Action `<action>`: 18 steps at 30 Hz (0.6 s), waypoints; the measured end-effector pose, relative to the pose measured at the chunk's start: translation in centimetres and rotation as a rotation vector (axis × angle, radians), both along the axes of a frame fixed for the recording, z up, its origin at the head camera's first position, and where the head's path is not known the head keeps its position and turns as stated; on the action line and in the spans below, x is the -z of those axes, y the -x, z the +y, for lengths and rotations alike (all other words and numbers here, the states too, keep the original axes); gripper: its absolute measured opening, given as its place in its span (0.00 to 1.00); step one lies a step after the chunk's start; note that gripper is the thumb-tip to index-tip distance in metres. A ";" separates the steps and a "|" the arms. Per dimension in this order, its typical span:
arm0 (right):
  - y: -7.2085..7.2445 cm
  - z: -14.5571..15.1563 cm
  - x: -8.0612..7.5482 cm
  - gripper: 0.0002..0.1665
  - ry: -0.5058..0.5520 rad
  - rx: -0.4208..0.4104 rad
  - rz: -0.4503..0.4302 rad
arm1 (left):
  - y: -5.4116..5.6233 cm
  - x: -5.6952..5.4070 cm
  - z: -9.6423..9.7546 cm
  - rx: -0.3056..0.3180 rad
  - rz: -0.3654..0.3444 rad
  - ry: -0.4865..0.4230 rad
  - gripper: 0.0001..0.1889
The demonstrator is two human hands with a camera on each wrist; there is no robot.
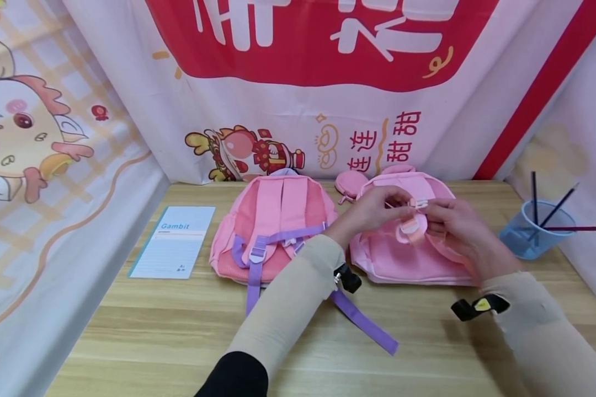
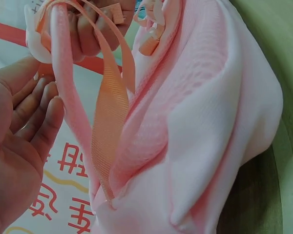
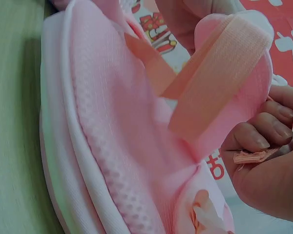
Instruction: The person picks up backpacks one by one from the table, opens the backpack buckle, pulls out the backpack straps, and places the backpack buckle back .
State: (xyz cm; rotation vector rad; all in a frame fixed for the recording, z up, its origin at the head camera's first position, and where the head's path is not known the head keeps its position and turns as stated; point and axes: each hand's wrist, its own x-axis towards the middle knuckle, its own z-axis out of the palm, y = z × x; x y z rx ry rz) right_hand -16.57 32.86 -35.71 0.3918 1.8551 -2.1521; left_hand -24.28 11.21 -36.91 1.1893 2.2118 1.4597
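A pink backpack point(image 1: 392, 259) lies on the table with its strap side up, at the right of the head view. Above it, my left hand point(image 1: 377, 212) pinches the white plastic buckle point(image 1: 418, 204) at the end of a padded shoulder strap point(image 2: 71, 87). My right hand point(image 1: 454, 223) is at the buckle's other side. Its fingers curl round peach webbing point(image 2: 112, 92), whose folded end point(image 3: 254, 156) sticks out of the fist in the right wrist view. The webbing hangs in a loop over the backpack. Fingers partly hide the buckle.
Left of it lies a second pink backpack point(image 1: 268, 209) with purple straps point(image 1: 365, 322) trailing over the table point(image 1: 179, 331). A notebook point(image 1: 173, 242) lies further left. A blue cup point(image 1: 526, 242) with pencils stands at right. A round pink pouch point(image 1: 350, 183) sits behind.
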 end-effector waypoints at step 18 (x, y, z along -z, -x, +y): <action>-1.2 1.5 0.7 0.06 -0.033 -0.080 0.062 | 0.0 -0.8 -0.3 -0.009 0.070 0.114 0.13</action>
